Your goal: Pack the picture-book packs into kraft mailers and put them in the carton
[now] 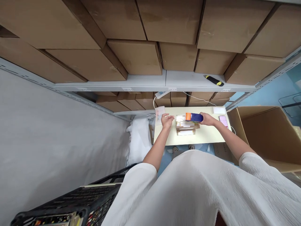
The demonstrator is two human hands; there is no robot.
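Note:
My right hand (207, 119) is closed around the rear end of a dark blue object with an orange front (194, 117), held level over the table (207, 135). Its exact kind is unclear. Left of the orange end is a shiny, clear piece (180, 118), bright with glare. My left hand (167, 120) is at the left side of that piece, its fingers drawn together; what they pinch is too small to make out. Under the blue object stands a small open cardboard box (187, 126) with white contents. A flat white piece with gold-brown ends (186, 132) lies in front of it.
Brown cartons (134, 58) fill the shelf above the table; a black and yellow box cutter (213, 80) lies on its edge. A phone (223, 121) rests at the table's right. A large open carton (270, 135) stands right, white wrapping (139, 139) left, a black crate (70, 201) lower left.

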